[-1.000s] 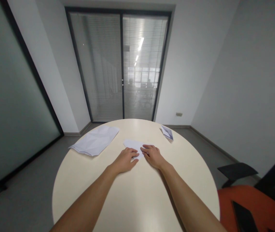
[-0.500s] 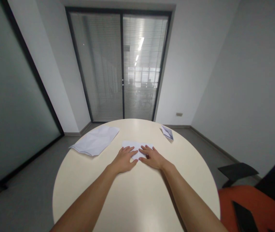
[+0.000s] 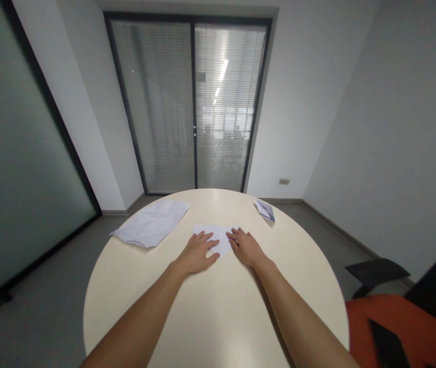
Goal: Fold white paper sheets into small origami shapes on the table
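Observation:
A folded white sheet of paper [image 3: 221, 245] lies flat on the round table, pointed toward me at its near end. My left hand [image 3: 198, 253] rests on its left part, fingers stretched out and thumb apart. On the right part lies my right hand [image 3: 245, 246], palm down with fingers extended. Both hands cover portions of the paper, so its full outline is hidden. Neither hand grasps anything.
Creased white sheets [image 3: 152, 222] lie at the table's far left. A small folded paper piece [image 3: 265, 210] stands near the far right edge of the cream table [image 3: 210, 317]. An orange chair [image 3: 402, 327] with black armrests is at the right.
My right hand has shifted slightly to the right, uncovering more of the paper's middle. My left hand has stayed almost where it was.

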The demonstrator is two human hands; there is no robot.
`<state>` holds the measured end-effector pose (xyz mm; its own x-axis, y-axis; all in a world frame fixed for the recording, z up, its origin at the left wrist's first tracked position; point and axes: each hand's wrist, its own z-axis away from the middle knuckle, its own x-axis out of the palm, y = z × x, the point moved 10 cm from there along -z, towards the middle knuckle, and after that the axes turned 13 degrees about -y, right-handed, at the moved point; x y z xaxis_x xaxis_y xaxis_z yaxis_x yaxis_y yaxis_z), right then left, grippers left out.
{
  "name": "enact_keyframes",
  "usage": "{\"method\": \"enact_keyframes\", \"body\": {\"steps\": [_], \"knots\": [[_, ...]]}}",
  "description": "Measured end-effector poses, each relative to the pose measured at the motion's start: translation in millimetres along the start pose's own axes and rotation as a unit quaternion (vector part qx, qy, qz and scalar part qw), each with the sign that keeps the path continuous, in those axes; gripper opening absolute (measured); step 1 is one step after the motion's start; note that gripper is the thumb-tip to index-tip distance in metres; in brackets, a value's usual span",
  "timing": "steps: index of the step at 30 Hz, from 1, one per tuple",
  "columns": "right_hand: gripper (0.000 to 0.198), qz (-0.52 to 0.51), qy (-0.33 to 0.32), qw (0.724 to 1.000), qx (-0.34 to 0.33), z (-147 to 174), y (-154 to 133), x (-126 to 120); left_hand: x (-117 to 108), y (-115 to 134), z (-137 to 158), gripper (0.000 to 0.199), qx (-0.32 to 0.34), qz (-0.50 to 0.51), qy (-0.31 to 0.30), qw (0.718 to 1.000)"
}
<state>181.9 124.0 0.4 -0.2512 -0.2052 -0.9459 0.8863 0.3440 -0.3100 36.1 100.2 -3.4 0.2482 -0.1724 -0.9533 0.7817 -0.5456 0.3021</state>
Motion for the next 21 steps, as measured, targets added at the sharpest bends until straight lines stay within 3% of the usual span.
{"method": "enact_keyframes", "body": {"steps": [4,11,21], "knots": [[0.056,-0.002,-0.025,1.000,-0.012,2,-4,6,-6,4,2,0.049,0.017,-0.006,0.025,1.000],[0.065,-0.022,-0.085,0.990,-0.114,4,-33,20,-13,12,4,0.047,0.045,-0.010,0.056,0.997],[0.060,0.010,-0.038,0.999,-0.001,3,-7,10,-11,11,2,0.050,0.031,-0.020,0.044,0.998]]}}
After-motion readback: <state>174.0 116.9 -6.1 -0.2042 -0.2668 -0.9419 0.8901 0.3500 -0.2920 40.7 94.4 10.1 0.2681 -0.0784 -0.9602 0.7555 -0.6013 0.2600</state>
